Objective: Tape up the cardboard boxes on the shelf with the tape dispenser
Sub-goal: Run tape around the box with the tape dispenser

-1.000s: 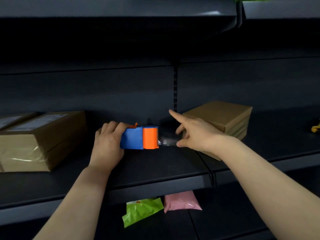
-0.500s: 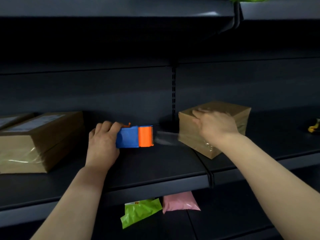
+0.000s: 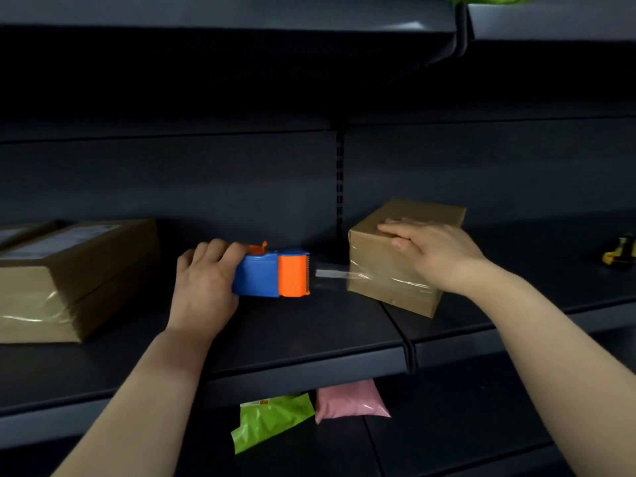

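Note:
My left hand (image 3: 203, 280) grips the blue and orange tape dispenser (image 3: 272, 275) on the dark shelf (image 3: 275, 342). A strip of clear tape (image 3: 332, 273) runs from its toothed end to the small cardboard box (image 3: 389, 270) on the right. My right hand (image 3: 433, 253) lies flat on that box's near top edge, fingers straight, pressing the tape down. Clear tape shines across the box's front face. A larger cardboard box (image 3: 69, 273) with tape on its front stands at the left.
A second box (image 3: 20, 232) peeks out behind the large one at far left. A yellow and black object (image 3: 619, 251) lies at the shelf's right end. Green (image 3: 272, 421) and pink (image 3: 347, 401) bags lie on the shelf below. Another shelf (image 3: 241, 15) hangs overhead.
My right hand went from pinching the tape end in the air to lying flat on the small box. The dispenser and left hand shifted slightly left, and the tape now reaches the box.

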